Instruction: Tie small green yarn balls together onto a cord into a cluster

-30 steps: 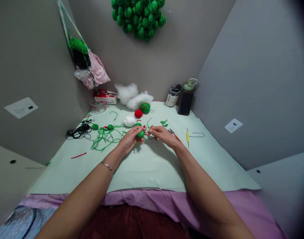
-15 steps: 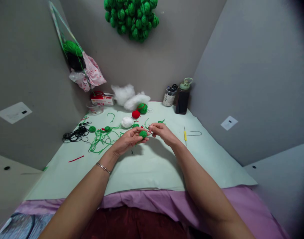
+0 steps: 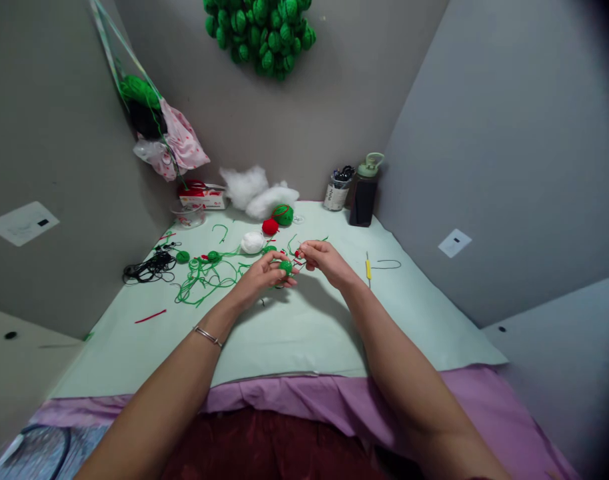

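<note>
My left hand (image 3: 265,275) is closed around a small green crocheted ball (image 3: 285,267), held above the table between thumb and fingers. Just right of it, my right hand (image 3: 325,259) pinches thumb and fingertips together. A small red piece (image 3: 297,254) shows at those fingertips, and a thin dark strand runs from there towards the ball. What exactly the right fingers grip is too small to make out. Behind my hands lie a white yarn ball (image 3: 253,243), a red yarn ball (image 3: 270,227) and a green yarn ball (image 3: 283,215).
Tangled green yarn (image 3: 204,283) and black cord (image 3: 152,267) cover the left side. A yellow-handled crochet hook (image 3: 368,269) lies right. White stuffing (image 3: 244,189), a pen jar (image 3: 336,195) and a bottle (image 3: 364,200) stand at the back. Grey walls enclose the table.
My right fingertips have lifted slightly from the ball, and the small red piece shows more clearly beside them. My left hand keeps holding the ball. The whole view has shifted a little.
</note>
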`<state>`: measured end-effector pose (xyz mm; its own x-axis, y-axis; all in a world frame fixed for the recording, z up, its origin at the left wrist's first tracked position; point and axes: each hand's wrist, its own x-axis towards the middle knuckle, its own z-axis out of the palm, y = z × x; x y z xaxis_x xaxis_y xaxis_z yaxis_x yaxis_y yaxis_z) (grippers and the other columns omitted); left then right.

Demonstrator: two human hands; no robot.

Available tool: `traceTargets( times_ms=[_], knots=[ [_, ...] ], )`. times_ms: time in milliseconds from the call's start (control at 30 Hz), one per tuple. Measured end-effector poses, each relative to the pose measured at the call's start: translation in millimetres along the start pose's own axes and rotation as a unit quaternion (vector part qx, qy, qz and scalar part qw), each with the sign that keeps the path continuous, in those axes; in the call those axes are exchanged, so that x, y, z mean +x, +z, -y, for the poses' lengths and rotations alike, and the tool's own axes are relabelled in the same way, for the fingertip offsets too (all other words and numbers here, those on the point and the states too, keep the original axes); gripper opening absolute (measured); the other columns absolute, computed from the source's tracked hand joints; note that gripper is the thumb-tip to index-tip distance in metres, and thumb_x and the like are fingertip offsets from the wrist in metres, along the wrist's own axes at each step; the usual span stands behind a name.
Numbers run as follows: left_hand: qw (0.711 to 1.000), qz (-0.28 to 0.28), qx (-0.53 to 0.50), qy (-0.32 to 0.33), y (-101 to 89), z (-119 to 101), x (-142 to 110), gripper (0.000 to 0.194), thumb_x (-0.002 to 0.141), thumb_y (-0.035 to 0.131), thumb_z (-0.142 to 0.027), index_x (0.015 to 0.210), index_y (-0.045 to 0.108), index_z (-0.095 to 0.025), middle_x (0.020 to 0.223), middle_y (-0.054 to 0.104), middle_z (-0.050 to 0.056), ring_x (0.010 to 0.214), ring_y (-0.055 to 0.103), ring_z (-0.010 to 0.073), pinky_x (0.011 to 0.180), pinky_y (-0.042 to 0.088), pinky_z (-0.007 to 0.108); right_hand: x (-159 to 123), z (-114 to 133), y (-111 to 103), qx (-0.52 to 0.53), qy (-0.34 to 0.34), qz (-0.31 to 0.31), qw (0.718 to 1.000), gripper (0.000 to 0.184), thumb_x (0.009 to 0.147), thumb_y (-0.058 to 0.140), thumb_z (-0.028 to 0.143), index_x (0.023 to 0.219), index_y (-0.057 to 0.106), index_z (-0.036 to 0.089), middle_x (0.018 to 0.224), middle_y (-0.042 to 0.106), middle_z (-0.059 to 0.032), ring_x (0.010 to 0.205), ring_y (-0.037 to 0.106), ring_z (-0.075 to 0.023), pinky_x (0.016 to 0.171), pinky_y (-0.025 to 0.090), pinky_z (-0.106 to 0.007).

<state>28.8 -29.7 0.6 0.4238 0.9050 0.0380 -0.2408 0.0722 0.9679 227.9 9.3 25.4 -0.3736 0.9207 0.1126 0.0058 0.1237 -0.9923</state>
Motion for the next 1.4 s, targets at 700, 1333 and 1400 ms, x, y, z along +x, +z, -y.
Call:
traceTargets(
  times_ms=[700,1333,1400],
  knots=[
    [0.951,-0.214,0.052,0.218,-6.5,-5,5,0.034,0.073,0.083,-0.023,0.103,0.067,-0.021,0.106,0.068,0.003,0.087,0.066,0.0137,0.086,0.054,0.029,-16,14,14,-0.194,-0.134,-0.062,0.970,0.035,0.094,0.059,0.050,0.103,0.077,0.021,0.087,0.067,-0.0051,0.063,0.052,-0.0133,0.061,0.044,-0.028],
    [0.961,-0.198,0.035,0.187,-6.2,-5,6,0.038,0.071,0.084,-0.026,0.103,0.065,-0.018,0.100,0.069,0.004,0.088,0.067,0.0149,0.089,0.053,0.031,-16,11,32,-0.137,-0.112,-0.064,0.982,0.018,0.083,0.067,0.037,0.079,0.063,0.020,0.081,0.062,-0.0024,0.073,0.055,-0.0151,0.067,0.044,-0.029],
    [0.962,-0.197,0.031,0.189,-6.5,-4,6,0.037,0.072,0.083,-0.027,0.103,0.064,-0.018,0.100,0.068,0.003,0.088,0.067,0.0150,0.088,0.054,0.031,-16,11,31,-0.171,-0.133,-0.086,0.972,0.016,0.082,0.068,0.034,0.075,0.067,0.020,0.084,0.061,-0.0033,0.075,0.053,-0.0157,0.069,0.043,-0.030]
  ],
)
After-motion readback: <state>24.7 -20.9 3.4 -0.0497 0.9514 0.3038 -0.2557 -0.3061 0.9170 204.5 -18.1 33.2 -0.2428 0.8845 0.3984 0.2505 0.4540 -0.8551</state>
